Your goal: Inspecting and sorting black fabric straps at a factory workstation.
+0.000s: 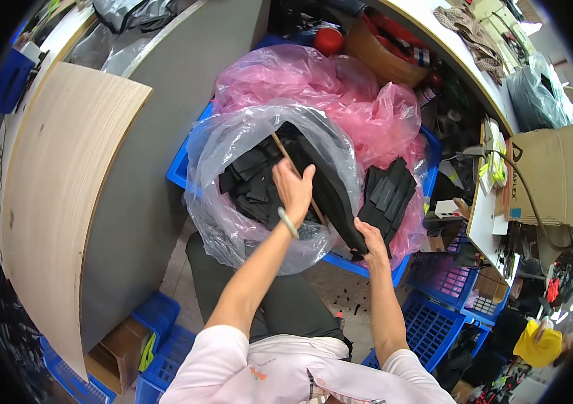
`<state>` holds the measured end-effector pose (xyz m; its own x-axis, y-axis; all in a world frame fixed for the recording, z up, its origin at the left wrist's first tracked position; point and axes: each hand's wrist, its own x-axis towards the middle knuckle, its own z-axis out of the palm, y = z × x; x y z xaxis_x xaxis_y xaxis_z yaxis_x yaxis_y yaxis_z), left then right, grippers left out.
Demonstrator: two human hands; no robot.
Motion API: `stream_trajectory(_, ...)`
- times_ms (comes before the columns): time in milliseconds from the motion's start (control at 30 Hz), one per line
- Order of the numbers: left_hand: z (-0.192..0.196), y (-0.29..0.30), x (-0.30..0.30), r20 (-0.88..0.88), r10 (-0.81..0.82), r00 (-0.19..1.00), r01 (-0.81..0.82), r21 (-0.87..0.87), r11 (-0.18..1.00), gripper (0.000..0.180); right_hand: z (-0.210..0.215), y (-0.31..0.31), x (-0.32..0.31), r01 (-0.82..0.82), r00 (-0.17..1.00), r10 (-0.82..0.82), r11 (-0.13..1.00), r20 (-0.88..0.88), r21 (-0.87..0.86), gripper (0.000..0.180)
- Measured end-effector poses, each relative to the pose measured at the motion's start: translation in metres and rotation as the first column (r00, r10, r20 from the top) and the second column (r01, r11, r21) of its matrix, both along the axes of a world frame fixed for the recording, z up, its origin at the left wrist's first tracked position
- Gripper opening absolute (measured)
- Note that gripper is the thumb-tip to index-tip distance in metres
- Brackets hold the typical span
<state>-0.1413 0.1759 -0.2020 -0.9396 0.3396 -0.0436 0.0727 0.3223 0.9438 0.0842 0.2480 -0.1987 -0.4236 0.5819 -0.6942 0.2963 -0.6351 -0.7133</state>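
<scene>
My left hand (293,192), with a pale bangle on its wrist, is closed around a thin wooden stick (282,152). The stick slants over the mouth of a clear plastic bag (209,222). Inside that bag lie many folded black fabric pieces (249,168). A long black fabric strip (327,175) runs down the bag's right side, and my right hand (371,241) grips its lower end. Just beyond my right hand, a stack of black fabric pieces (389,195) rests on pink plastic. My fingers partly hide the stick and the strip's end.
A blue crate (177,165) holds the bag and the bunched pink plastic (286,74). To the left stands a grey panel (145,175) beside a wooden board (64,168). Several blue baskets (428,330) and a cardboard box (549,175) are at the right.
</scene>
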Motion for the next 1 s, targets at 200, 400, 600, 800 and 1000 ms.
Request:
stream_trajectory(200,0.017,-0.028,0.051,0.836,-0.291,0.466,0.164,0.242,0.956,0.068,0.040,-0.012,-0.006,-0.051,0.997,0.046,0.996,0.058,0.079,0.040)
stream_trajectory(400,0.013,-0.020,0.043,0.874,-0.356,0.331,-0.170,0.426,0.888,0.041,0.073,-0.064,-0.008,-0.082,0.995,0.059,0.937,0.078,0.340,0.043)
stream_trajectory(600,0.015,-0.045,0.043,0.845,-0.437,0.309,-0.437,0.534,0.724,0.024,0.078,-0.091,0.004,-0.279,0.960,0.206,0.749,0.188,0.601,0.039)
stream_trajectory(800,0.029,-0.103,0.016,0.794,-0.365,0.485,-0.472,0.590,0.655,0.025,0.067,-0.097,-0.032,-0.457,0.861,0.431,0.427,0.269,0.780,0.045)
stream_trajectory(1000,0.038,-0.063,-0.007,0.732,-0.255,0.632,-0.358,0.567,0.742,0.016,0.064,-0.093,-0.064,-0.596,0.771,0.460,0.276,0.441,0.754,0.069)
